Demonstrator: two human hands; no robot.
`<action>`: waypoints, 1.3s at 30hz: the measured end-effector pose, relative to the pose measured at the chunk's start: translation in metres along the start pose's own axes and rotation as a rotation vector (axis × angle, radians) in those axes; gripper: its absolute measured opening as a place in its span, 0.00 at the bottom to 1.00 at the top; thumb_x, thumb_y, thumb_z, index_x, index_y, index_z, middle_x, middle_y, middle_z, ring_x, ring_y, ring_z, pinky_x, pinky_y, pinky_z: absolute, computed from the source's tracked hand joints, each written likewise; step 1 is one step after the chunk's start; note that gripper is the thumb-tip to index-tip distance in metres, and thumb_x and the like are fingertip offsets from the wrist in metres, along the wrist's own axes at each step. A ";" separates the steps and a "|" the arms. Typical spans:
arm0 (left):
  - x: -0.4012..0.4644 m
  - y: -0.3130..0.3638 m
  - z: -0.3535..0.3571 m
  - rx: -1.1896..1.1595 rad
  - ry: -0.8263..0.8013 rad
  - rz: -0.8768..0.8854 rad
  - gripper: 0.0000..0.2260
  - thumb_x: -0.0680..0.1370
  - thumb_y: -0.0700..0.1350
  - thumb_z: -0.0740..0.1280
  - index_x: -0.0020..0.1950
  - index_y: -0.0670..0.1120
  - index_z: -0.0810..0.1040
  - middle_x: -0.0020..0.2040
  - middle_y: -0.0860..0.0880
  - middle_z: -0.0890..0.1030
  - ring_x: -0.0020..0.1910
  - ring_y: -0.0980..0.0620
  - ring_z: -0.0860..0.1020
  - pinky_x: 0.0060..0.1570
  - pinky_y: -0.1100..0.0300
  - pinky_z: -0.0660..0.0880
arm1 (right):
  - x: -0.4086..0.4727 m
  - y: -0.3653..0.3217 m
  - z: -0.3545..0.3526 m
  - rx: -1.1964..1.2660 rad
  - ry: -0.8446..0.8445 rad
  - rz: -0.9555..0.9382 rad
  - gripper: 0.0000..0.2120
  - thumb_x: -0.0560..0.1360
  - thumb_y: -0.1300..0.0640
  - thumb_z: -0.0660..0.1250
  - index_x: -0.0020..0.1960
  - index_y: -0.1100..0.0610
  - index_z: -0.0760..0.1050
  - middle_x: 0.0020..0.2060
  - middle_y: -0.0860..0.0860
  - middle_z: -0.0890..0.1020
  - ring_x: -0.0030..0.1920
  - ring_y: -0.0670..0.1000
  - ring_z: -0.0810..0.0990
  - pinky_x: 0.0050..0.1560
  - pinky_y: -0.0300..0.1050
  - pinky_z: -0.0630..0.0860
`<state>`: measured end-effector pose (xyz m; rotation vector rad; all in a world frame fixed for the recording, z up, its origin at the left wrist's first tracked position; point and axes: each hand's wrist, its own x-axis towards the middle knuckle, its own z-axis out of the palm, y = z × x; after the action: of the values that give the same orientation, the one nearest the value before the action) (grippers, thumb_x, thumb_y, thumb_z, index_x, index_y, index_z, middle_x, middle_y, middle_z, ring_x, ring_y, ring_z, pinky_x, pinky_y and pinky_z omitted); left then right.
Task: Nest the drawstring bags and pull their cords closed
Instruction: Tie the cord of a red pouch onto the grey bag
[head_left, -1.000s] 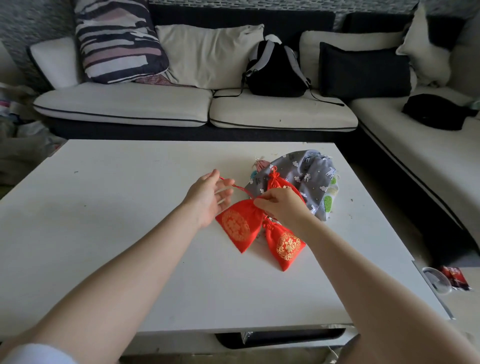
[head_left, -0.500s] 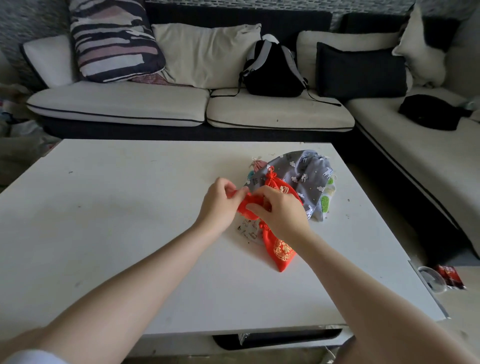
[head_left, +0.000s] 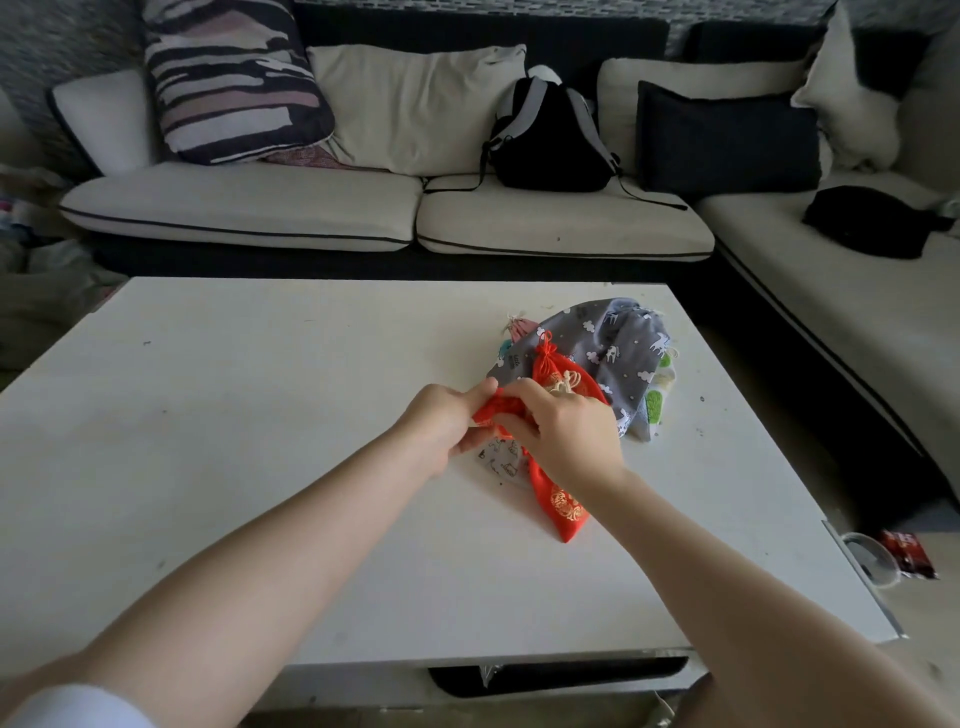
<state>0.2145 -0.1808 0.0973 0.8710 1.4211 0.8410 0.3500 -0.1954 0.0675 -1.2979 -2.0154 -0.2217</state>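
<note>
A small red drawstring bag (head_left: 500, 409) is bunched between both hands above the white table (head_left: 260, 441). My left hand (head_left: 448, 423) grips its left side, thumb on top. My right hand (head_left: 563, 434) pinches its right side. A second red bag with a gold emblem (head_left: 563, 512) lies flat under my right wrist. A third red bag with a tassel (head_left: 551, 366) rests on a large grey bag printed with white animals (head_left: 618, 348). A pale printed bag (head_left: 500, 457) lies beneath my hands. A pink bag (head_left: 521, 327) peeks out behind the grey one.
A white sofa (head_left: 322, 213) with cushions and a black backpack (head_left: 550, 140) stands behind the table. A green-spotted cloth (head_left: 655, 405) pokes from under the grey bag. On the floor at right lie a clear plastic lid (head_left: 867, 558) and a red packet (head_left: 911, 553).
A second ago my left hand held a red cord away from a flat red bag. Both hands have since come together and bunched that bag up, uncovering the pale printed bag.
</note>
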 end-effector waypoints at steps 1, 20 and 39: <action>-0.001 0.001 0.000 -0.013 -0.031 -0.025 0.12 0.77 0.49 0.66 0.41 0.41 0.78 0.39 0.47 0.81 0.35 0.51 0.79 0.33 0.67 0.78 | 0.000 0.001 0.000 -0.019 0.004 -0.007 0.15 0.72 0.44 0.59 0.44 0.53 0.79 0.24 0.46 0.78 0.23 0.53 0.76 0.26 0.45 0.74; -0.001 0.000 -0.020 -0.407 -0.458 0.104 0.13 0.82 0.50 0.51 0.41 0.48 0.70 0.43 0.54 0.83 0.31 0.56 0.72 0.26 0.68 0.67 | 0.004 0.011 -0.026 1.368 -0.189 0.722 0.10 0.78 0.67 0.53 0.50 0.58 0.71 0.25 0.45 0.69 0.26 0.44 0.64 0.28 0.35 0.62; -0.005 -0.004 0.001 -0.013 -0.135 0.342 0.15 0.81 0.49 0.56 0.38 0.46 0.72 0.30 0.51 0.77 0.28 0.53 0.73 0.32 0.60 0.75 | 0.014 -0.010 -0.025 0.857 -0.155 0.789 0.12 0.73 0.68 0.61 0.40 0.52 0.73 0.30 0.45 0.74 0.31 0.43 0.71 0.33 0.36 0.66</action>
<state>0.2158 -0.1869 0.0962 1.1594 1.1646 1.0243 0.3498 -0.2026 0.0967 -1.3944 -1.2798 1.0133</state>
